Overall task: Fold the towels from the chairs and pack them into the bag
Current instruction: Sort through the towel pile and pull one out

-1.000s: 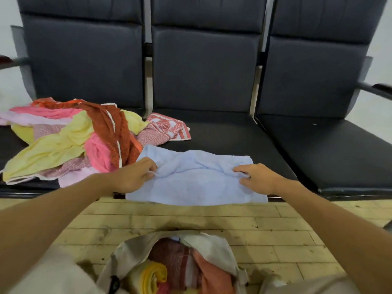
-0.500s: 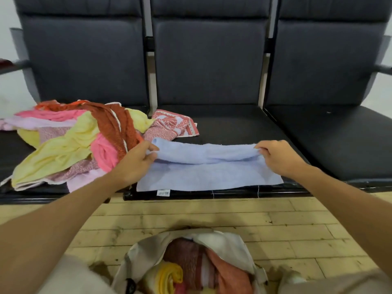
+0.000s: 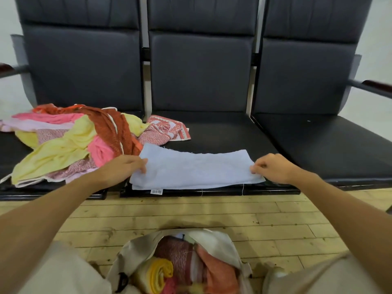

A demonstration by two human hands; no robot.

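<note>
A light blue towel (image 3: 195, 169) lies folded in a flat strip along the front edge of the middle seat (image 3: 222, 134). My left hand (image 3: 125, 168) pinches its left end with thumb and fingers. My right hand (image 3: 270, 167) pinches its right end near the corner. A heap of unfolded towels (image 3: 70, 141) in pink, yellow and rust red covers the left seat. A beige bag (image 3: 214, 242) stands open on the floor below me, holding several rolled and folded towels.
A red and white patterned towel (image 3: 169, 129) spills from the heap onto the middle seat. The black right seat (image 3: 324, 143) is bare. Metal armrests (image 3: 373, 88) flank the row. Pale wooden floorboards (image 3: 191, 215) lie between the chairs and the bag.
Both hands carried the towel's far edge toward me and laid it over the near half, so the towel now lies folded flat. My hands moved down to its two ends.
</note>
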